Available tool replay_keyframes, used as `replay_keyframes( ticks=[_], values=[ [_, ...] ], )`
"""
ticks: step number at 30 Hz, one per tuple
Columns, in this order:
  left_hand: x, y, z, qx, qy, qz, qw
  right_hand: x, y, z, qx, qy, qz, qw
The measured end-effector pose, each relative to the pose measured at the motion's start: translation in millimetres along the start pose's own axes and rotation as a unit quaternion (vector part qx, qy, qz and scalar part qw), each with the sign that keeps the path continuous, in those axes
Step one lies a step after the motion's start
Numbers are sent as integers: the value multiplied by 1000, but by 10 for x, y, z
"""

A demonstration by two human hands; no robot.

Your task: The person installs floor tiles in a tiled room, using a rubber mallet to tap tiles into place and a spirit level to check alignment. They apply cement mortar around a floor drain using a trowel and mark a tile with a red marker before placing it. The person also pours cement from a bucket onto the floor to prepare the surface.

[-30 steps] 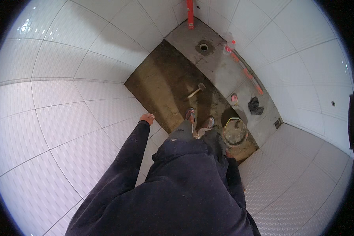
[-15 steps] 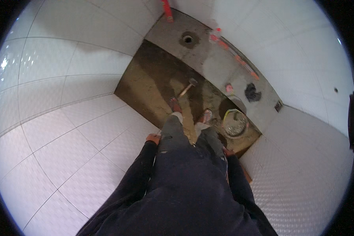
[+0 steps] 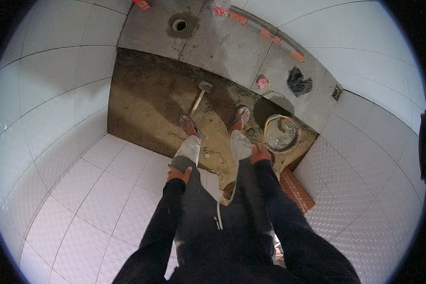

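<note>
My left hand [image 3: 180,175] rests on the knee of my left trouser leg [image 3: 184,162], its thumb apart from the fingers and nothing seen in it. On the outer side of my right knee lies my right hand [image 3: 261,154], fingers spread over the dusty trouser leg [image 3: 241,144]. Just beyond that hand stands a round bucket [image 3: 282,134] of cloudy water with something partly sunk in it. A mallet [image 3: 201,97] with a pale wooden handle lies on the damp sand bed [image 3: 146,106], ahead of my sandalled feet.
Grey tiles [image 3: 232,52] edge the far side, with a round drain hole [image 3: 179,25]. On them are a spirit level [image 3: 270,35], a clear bottle [image 3: 220,8], a black plastic bag [image 3: 299,81] and a small pink item [image 3: 262,84]. A reddish brick-like block [image 3: 296,189] sits right.
The view has shifted, and my legs and feet appear straighter beneath me. Both hands have gone from beside my legs up onto the knees. Mallet and bucket have stayed on the sand.
</note>
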State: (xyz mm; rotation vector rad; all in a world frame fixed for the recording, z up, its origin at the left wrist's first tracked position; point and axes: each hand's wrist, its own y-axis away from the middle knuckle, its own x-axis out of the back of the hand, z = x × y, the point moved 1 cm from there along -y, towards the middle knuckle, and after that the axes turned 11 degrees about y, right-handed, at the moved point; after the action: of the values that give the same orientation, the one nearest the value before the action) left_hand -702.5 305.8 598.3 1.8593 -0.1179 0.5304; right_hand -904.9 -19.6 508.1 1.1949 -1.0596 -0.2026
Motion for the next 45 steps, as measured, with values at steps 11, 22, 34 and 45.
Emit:
replay_keyframes(
  ticks=[11, 22, 34, 45],
  values=[
    [-83, -529, 55, -72, 62, 46, 994, -1552, -3484, -2622, -21, -39, -190, 981],
    [126, -715, 133, -68, 95, 50, 992, -2092, -4199, -3065, -245, -401, 145, 871],
    [109, -717, 362, -75, 7, 19, 997, 230, -6220, -547, -62, 141, 357, 921],
    [-187, -380, 801, -25, -126, 67, 989, 513, -3295, -146, -173, -301, 392, 852]
  ],
)
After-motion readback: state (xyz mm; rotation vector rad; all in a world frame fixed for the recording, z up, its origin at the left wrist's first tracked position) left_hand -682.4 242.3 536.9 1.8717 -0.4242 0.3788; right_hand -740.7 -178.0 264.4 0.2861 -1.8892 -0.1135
